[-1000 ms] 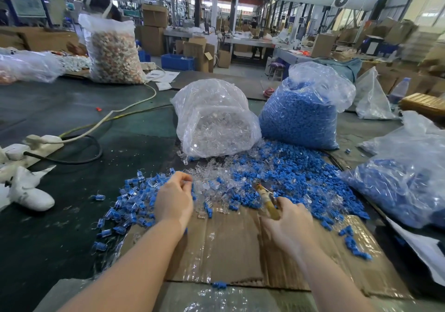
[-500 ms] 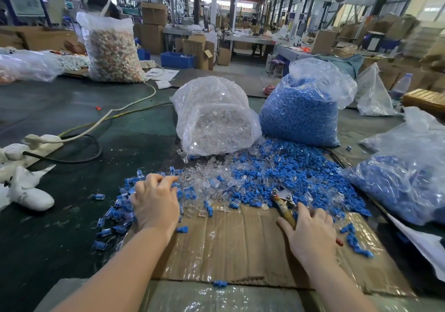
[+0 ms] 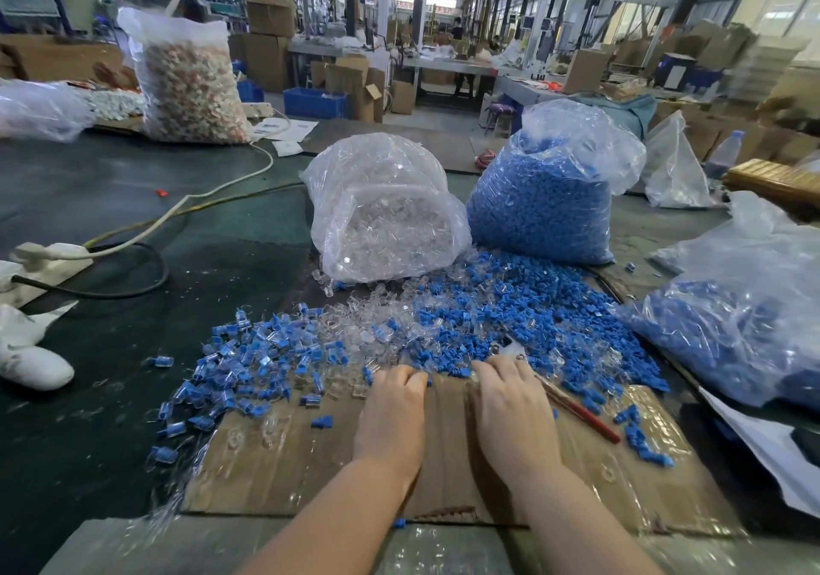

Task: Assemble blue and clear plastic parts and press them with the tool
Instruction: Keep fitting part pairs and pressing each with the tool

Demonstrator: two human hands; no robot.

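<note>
Right at the near edge of the heap, both hands lie knuckles-up on a flat sheet of brown cardboard (image 3: 275, 463) covered in clear film, which sits on the dark green tabletop (image 3: 111, 419). The left hand (image 3: 392, 414) has its fingers curled down into the loose parts; whether they pinch anything cannot be told, since the fingertips are hidden. The right hand (image 3: 514, 414), just beside it, also has its fingertips curled under, among the pieces. Touching the right hand's outer side lies the red-handled metal pressing tool (image 3: 577, 410), its shiny head (image 3: 510, 348) poking out beyond the fingers into the pile and its handle slanting back across the cardboard. The small blue plastic parts (image 3: 532, 308) are stubby, blocky caps, spread thickly ahead and to the right; the small clear plastic parts (image 3: 359, 321) are glassy little housings mixed in at the centre. To the left is a scatter of joined blue-and-clear pieces (image 3: 248, 352). Behind the heap a transparent bag of clear parts (image 3: 386, 215) stands beside a transparent bag of blue parts (image 3: 546, 201), and another plastic bag holding blue pieces (image 3: 745, 321) slumps at the far right.
</note>
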